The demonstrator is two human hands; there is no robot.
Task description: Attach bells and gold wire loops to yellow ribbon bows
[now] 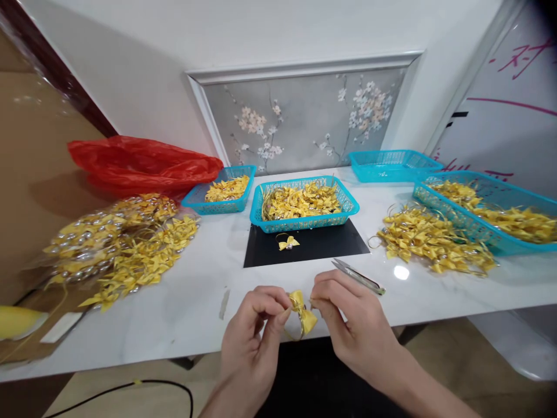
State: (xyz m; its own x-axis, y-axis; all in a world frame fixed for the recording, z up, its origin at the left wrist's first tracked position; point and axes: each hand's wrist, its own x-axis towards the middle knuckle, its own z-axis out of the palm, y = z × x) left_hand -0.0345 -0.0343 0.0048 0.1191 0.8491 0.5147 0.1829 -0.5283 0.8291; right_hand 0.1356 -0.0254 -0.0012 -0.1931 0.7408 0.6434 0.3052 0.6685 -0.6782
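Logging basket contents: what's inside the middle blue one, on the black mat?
Yellow ribbon bows, heaped, some with thin loops, fill the blue basket. The heap covers most of its floor; anything underneath is hidden.

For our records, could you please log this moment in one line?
left hand: pinching yellow bow | right hand: beside bow | snips: on table

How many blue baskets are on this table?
4: the left basket by the red bag, the middle basket, the back basket toward the right, and the far-right basket. The bag might hide more.
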